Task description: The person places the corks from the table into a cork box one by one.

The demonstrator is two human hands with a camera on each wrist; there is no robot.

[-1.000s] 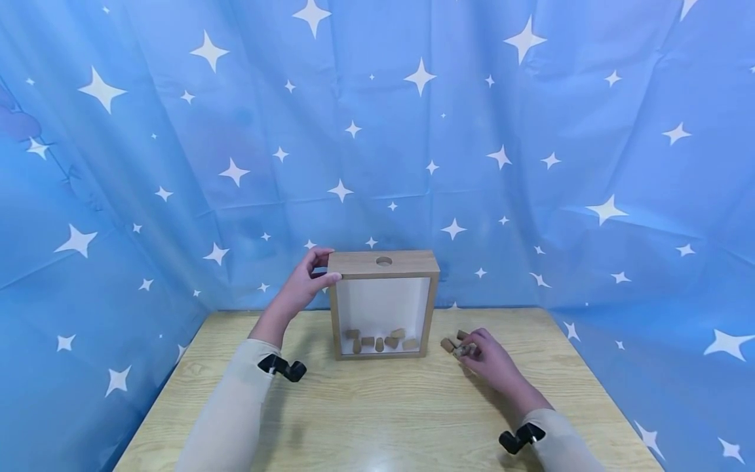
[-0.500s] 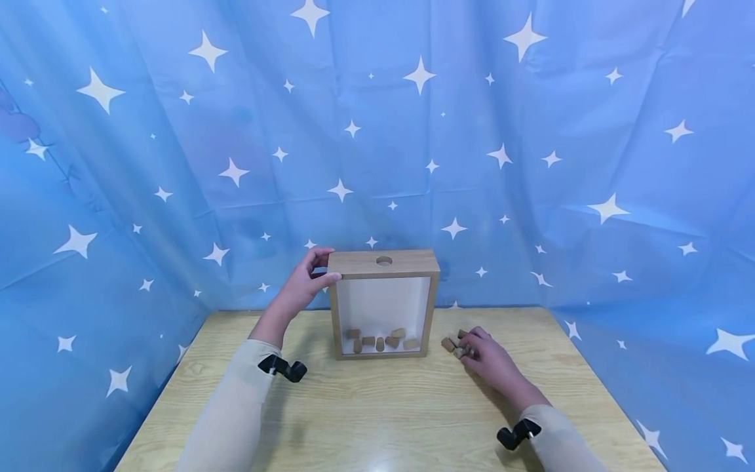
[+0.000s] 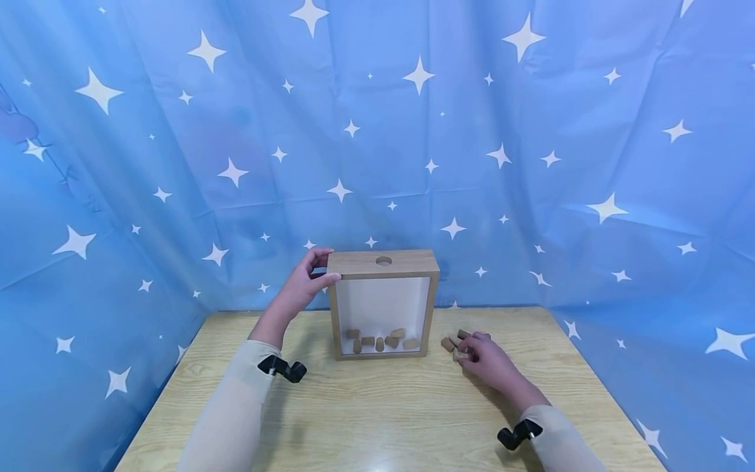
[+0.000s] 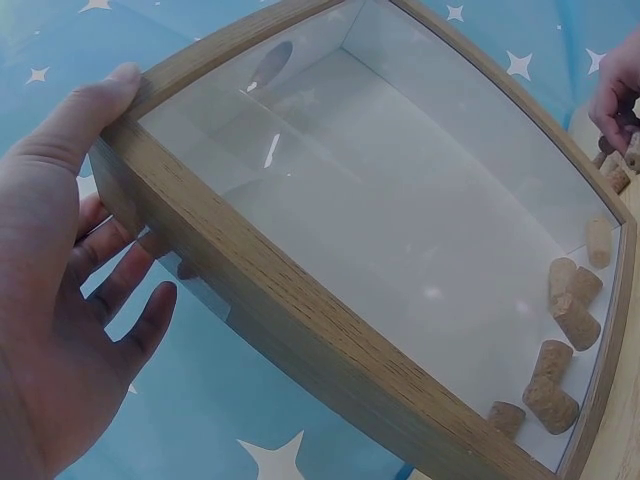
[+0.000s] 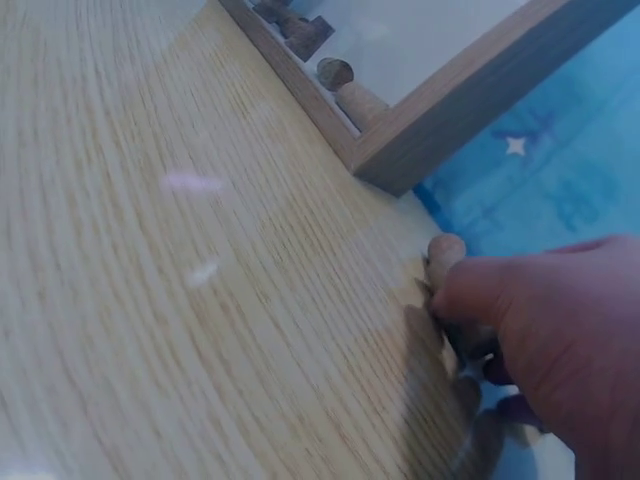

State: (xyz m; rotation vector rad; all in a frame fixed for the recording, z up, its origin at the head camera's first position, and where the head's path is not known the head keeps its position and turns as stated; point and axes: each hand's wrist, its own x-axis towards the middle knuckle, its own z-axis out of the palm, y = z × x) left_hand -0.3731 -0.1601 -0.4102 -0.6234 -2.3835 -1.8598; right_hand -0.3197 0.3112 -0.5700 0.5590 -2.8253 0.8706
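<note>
A shallow wooden box (image 3: 354,264) with a clear front and a round hole in its top stands upright on the table. Several corks (image 3: 379,344) lie along its bottom inside. My left hand (image 3: 297,288) holds the box's upper left corner, thumb on the front edge; in the left wrist view its fingers (image 4: 150,325) reach round the side. To the right of the box, my right hand (image 3: 492,364) is down at a small group of loose corks (image 3: 447,344). Thumb and forefinger pinch one cork (image 3: 461,356); the other fingertips are partly hidden.
The light wooden table (image 3: 366,413) runs back to a blue curtain (image 3: 377,151) with white stars, which also encloses both sides. Black camera mounts (image 3: 283,368) sit on both wrists.
My right hand's fingers have shifted slightly among the loose corks, and one pale cork now shows by the thumb. The left hand and the box have stayed put.
</note>
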